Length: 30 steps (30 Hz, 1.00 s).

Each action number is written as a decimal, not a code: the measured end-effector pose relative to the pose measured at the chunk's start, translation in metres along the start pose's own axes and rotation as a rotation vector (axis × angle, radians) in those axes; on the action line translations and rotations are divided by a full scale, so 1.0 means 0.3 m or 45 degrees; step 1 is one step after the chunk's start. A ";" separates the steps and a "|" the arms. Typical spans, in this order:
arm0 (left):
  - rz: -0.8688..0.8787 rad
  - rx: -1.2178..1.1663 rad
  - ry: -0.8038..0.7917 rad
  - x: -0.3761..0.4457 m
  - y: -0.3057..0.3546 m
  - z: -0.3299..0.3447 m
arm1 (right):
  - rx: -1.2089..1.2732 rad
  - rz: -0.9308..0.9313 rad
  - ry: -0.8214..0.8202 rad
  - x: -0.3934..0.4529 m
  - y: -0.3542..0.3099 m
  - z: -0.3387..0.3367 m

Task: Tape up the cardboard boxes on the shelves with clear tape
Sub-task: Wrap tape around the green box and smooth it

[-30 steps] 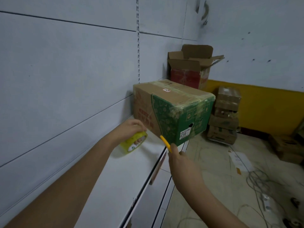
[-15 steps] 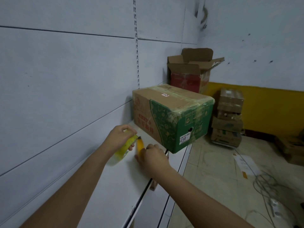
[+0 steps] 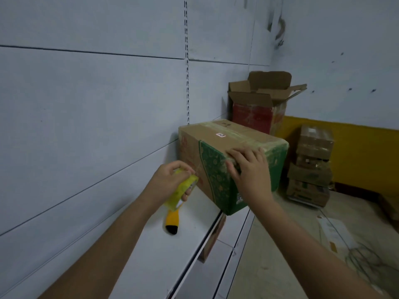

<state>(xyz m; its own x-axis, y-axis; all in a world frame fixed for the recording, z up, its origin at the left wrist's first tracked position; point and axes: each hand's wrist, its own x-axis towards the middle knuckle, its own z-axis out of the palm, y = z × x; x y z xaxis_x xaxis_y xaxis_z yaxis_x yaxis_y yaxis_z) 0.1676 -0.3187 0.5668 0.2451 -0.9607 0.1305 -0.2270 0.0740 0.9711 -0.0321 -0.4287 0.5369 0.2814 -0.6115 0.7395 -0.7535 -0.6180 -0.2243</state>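
Nearest on the white shelf (image 3: 151, 266) lay a yellow utility knife (image 3: 172, 222), black tip toward the camera, just below the left hand (image 3: 170, 180). That hand gripped the roll of clear tape (image 3: 183, 193), its fingers (image 3: 182, 169) curled over the roll's top and the thumb tucked under it, close beside the near side face of the box. The right hand (image 3: 248, 169) rested on the green-and-brown cardboard box (image 3: 205, 152), which sat on the shelf with one corner overhanging the front edge. Its fingers (image 3: 241, 153) were loosely spread and bent over the top front edge, the thumb lying on the green face; they pressed the cardboard and pinched nothing.

The step appeared to be steadying the box so a fresh strip could go on. Doing it well would mean keeping the right palm firm so the overhanging box could not tip, then bringing the roll to a flap seam and smoothing the tape flat.

Farther back stood a red box with open flaps (image 3: 259, 108), likely waiting for its turn, and beyond it stacked cartons (image 3: 311, 165) on the floor.
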 end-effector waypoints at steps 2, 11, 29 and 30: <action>0.011 -0.014 -0.017 0.001 0.005 0.019 | -0.059 0.010 0.117 -0.006 -0.024 0.036; 0.035 -0.131 0.088 -0.003 0.001 0.064 | -0.041 0.052 -0.002 0.043 -0.112 0.079; 0.354 0.220 0.799 0.025 0.042 0.238 | 0.494 0.718 0.028 0.104 0.275 -0.025; 0.349 0.212 0.842 0.027 0.030 0.238 | 0.518 0.731 0.049 0.096 0.272 -0.031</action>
<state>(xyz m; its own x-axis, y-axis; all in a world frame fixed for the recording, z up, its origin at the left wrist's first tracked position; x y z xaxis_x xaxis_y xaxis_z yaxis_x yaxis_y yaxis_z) 0.1003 -0.3449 0.5624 0.6646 -0.5471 0.5090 -0.4891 0.1965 0.8498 -0.0908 -0.4922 0.5459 -0.1213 -0.8831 0.4533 -0.4923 -0.3430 -0.8000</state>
